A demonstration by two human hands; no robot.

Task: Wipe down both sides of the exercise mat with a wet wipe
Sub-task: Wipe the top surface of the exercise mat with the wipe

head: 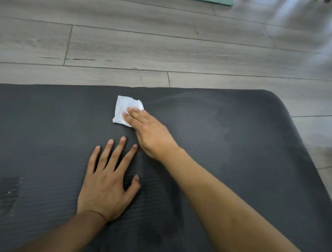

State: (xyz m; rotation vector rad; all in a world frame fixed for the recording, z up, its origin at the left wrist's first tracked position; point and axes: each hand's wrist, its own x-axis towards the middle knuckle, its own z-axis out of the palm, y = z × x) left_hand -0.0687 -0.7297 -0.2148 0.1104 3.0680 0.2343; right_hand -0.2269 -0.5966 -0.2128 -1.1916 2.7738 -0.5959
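Observation:
A dark grey ribbed exercise mat (pixel 233 161) lies flat on the floor and fills the lower part of the view. A folded white wet wipe (pixel 124 108) lies on it near its far edge. My right hand (pixel 149 133) presses the wipe's near right corner with straight fingers, palm down. My left hand (pixel 107 181) rests flat on the mat just nearer to me, fingers spread. Darker damp patches show on the mat right of the wipe, around its rounded far right corner.
Grey wood-plank floor (pixel 161 45) runs beyond the mat's far edge and to its right. A pale green edge (pixel 221 1) shows at the top. A blurred white shape (pixel 296 16) sits at the top right corner.

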